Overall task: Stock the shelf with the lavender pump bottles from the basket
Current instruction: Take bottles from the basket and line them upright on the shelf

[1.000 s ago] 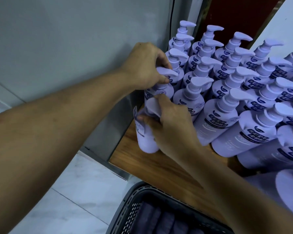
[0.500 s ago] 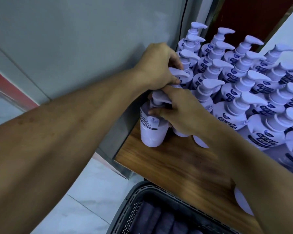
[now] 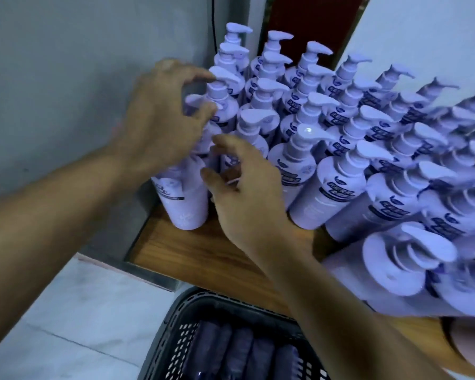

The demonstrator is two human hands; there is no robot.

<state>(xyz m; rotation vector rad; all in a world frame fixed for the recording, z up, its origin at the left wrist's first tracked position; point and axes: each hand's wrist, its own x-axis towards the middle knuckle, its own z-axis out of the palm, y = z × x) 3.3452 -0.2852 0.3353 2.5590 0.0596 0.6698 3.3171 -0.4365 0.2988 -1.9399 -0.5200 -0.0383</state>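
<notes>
Wooden shelf (image 3: 198,253): a bare strip runs along its front edge, bounded at left by the grey wall (image 3: 66,78). Behind it, lavender pump bottles (image 3: 327,187) stand upright in close rows; the corner bottle (image 3: 187,207) stands just beside the wall. Over it hover the left hand (image 3: 159,119) and right hand (image 3: 247,193), fingers loosely spread, gripping nothing. Others lie in the black basket (image 3: 176,338) below.

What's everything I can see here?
Pump bottles: dozens, lavender, upright in rows on shelf.
Shelf: one, brown wood, under them.
Basket: one, black, below the shelf's front edge.
Basket bottles: several, purple, lying inside it.
Wall: one, grey, left of shelf.
Cable: one, black, on the wall.
Floor: white marbled, lower left.
Left hand: one, by the leftmost pump heads.
Right hand: one, empty, before the front bottles.
</notes>
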